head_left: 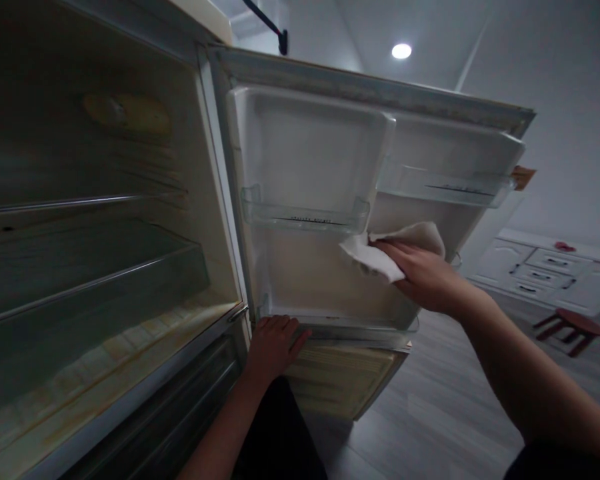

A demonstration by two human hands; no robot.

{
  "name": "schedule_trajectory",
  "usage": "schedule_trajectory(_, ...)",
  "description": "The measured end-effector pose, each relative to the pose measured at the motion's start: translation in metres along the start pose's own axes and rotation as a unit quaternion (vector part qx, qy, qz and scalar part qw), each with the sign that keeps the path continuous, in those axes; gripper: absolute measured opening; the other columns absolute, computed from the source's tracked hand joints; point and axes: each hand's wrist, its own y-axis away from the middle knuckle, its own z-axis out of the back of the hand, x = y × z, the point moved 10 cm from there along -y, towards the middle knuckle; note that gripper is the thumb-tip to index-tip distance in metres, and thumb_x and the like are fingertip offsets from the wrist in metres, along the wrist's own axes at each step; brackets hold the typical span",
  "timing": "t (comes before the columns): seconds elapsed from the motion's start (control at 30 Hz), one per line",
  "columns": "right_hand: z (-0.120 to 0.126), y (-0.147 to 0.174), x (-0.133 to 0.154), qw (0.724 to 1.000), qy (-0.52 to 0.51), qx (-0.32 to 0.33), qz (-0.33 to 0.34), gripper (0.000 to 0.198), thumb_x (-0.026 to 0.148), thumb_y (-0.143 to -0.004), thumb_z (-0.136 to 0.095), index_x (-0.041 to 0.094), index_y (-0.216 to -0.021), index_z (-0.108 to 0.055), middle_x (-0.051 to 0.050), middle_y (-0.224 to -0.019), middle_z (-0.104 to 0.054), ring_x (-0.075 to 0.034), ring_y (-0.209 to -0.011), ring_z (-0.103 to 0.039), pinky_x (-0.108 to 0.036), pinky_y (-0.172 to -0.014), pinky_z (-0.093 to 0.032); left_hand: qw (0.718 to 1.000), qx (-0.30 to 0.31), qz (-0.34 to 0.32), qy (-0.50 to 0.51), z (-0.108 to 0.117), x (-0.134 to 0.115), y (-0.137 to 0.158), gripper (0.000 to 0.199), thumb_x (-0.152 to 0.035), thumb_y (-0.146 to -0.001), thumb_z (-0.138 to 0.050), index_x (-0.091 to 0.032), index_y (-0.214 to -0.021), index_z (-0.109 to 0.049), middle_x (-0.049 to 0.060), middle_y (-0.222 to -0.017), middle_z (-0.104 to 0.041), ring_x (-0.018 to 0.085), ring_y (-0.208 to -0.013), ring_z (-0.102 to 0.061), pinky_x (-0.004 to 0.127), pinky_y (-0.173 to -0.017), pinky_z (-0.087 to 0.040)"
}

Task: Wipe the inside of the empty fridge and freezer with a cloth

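Observation:
The refrigerator door (320, 150) stands wide open, its white inner side facing me. My right hand (420, 270) grips a crumpled white cloth (373, 260) against the door's inner panel, just below the upper door shelves. Part of the cloth sticks out above the fingers. My left hand (275, 347) is at the hinge side of the bottom door shelf (360, 331), fingers bent over its rim and thumb out to the side. A clear upper door shelf (305, 218) runs across the left half of the door, and another clear shelf (443, 187) sits to its right.
On the left is the open refrigerator compartment with a glass shelf (90, 287) and stained, yellowed ridges (125, 347) along its floor. A lower door (340, 377) also hangs open. Farther right are a red-brown stool (575, 323) and white cabinets (545, 267).

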Motion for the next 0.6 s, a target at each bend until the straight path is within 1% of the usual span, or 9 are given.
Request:
schedule_trajectory(0.1, -0.006, -0.007, -0.016, 0.996, -0.068, 0.057, 0.021, 0.047, 0.043, -0.103, -0.037, 0.022, -0.137, -0.060, -0.010, -0.142, -0.061, -0.030, -0.127, -0.061, -0.046, -0.105, -0.051, 1.000, 0.004, 0.001, 0.007, -0.002, 0.001, 0.001, 0.033, -0.049, -0.101, -0.051, -0.022, -0.089, -0.065, 0.005, -0.087, -0.072, 0.025, -0.086, -0.068, 0.042, -0.083, -0.043)
schedule_trajectory(0.17, -0.005, -0.003, -0.037, 0.993, -0.089, 0.079, 0.008, 0.047, 0.049, -0.103, -0.035, 0.023, -0.130, -0.065, -0.009, -0.134, -0.066, -0.028, -0.122, -0.064, -0.045, -0.103, -0.052, 1.000, 0.006, 0.004, 0.012, -0.003, 0.001, 0.001, 0.032, -0.048, -0.100, -0.051, -0.022, -0.089, -0.066, 0.006, -0.087, -0.073, 0.026, -0.087, -0.068, 0.042, -0.083, -0.043)
schedule_trajectory(0.27, -0.002, 0.014, -0.078, 0.988, -0.081, 0.090, -0.094, 0.056, 0.058, -0.101, -0.030, 0.021, -0.114, -0.070, -0.011, -0.113, -0.074, -0.030, -0.106, -0.070, -0.047, -0.094, -0.057, 1.000, 0.003, 0.005, 0.013, -0.002, 0.001, 0.000, 0.033, -0.050, -0.100, -0.052, -0.022, -0.090, -0.066, 0.006, -0.088, -0.073, 0.026, -0.086, -0.068, 0.042, -0.083, -0.043)
schedule_trajectory(0.33, 0.000, 0.025, -0.095, 0.982, -0.061, 0.098, -0.151, 0.061, 0.061, -0.099, -0.025, 0.019, -0.103, -0.070, -0.012, -0.097, -0.075, -0.031, -0.093, -0.072, -0.047, -0.085, -0.058, 1.000, 0.000, 0.002, 0.013, -0.001, 0.000, 0.000, 0.033, -0.050, -0.100, -0.052, -0.022, -0.090, -0.066, 0.006, -0.088, -0.073, 0.026, -0.086, -0.068, 0.042, -0.083, -0.043)
schedule_trajectory(0.37, 0.001, 0.028, -0.095, 0.982, -0.053, 0.098, -0.154, 0.062, 0.061, -0.099, -0.024, 0.019, -0.100, -0.070, -0.013, -0.093, -0.075, -0.030, -0.088, -0.071, -0.047, -0.082, -0.058, 1.000, -0.001, 0.001, 0.014, -0.001, 0.000, 0.000, 0.034, -0.050, -0.100, -0.051, -0.021, -0.090, -0.066, 0.006, -0.088, -0.073, 0.026, -0.086, -0.068, 0.042, -0.083, -0.043)
schedule_trajectory(0.4, 0.001, 0.028, -0.089, 0.984, -0.048, 0.097, -0.141, 0.061, 0.060, -0.099, -0.024, 0.019, -0.099, -0.069, -0.012, -0.091, -0.074, -0.029, -0.085, -0.071, -0.045, -0.080, -0.058, 1.000, -0.001, 0.000, 0.015, 0.000, 0.001, 0.000, 0.034, -0.050, -0.100, -0.051, -0.021, -0.090, -0.066, 0.006, -0.088, -0.073, 0.026, -0.086, -0.068, 0.042, -0.083, -0.043)
schedule_trajectory(0.5, 0.003, 0.018, -0.056, 0.993, -0.028, 0.082, -0.084, 0.057, 0.053, -0.101, -0.024, 0.018, -0.102, -0.068, -0.012, -0.096, -0.074, -0.027, -0.087, -0.070, -0.040, -0.078, -0.056, 1.000, 0.005, -0.001, 0.020, 0.000, 0.002, 0.001, 0.034, -0.050, -0.100, -0.051, -0.021, -0.089, -0.066, 0.006, -0.086, -0.072, 0.026, -0.085, -0.068, 0.041, -0.081, -0.042)
schedule_trajectory(0.53, 0.003, 0.014, -0.046, 0.994, -0.011, 0.077, -0.083, 0.053, 0.049, -0.102, -0.025, 0.018, -0.103, -0.068, -0.013, -0.099, -0.074, -0.027, -0.089, -0.070, -0.039, -0.077, -0.055, 1.000, 0.010, -0.003, 0.020, 0.000, 0.002, 0.002, 0.035, -0.050, -0.100, -0.051, -0.021, -0.088, -0.066, 0.006, -0.085, -0.072, 0.026, -0.085, -0.068, 0.041, -0.080, -0.042)
schedule_trajectory(0.6, 0.002, 0.006, -0.031, 0.992, 0.036, 0.056, -0.108, 0.044, 0.039, -0.101, -0.031, 0.016, -0.102, -0.068, -0.015, -0.102, -0.074, -0.028, -0.090, -0.071, -0.037, -0.075, -0.052, 1.000, 0.012, -0.005, 0.019, 0.000, 0.002, 0.001, 0.036, -0.051, -0.100, -0.051, -0.021, -0.087, -0.066, 0.006, -0.083, -0.071, 0.025, -0.083, -0.068, 0.041, -0.079, -0.042)
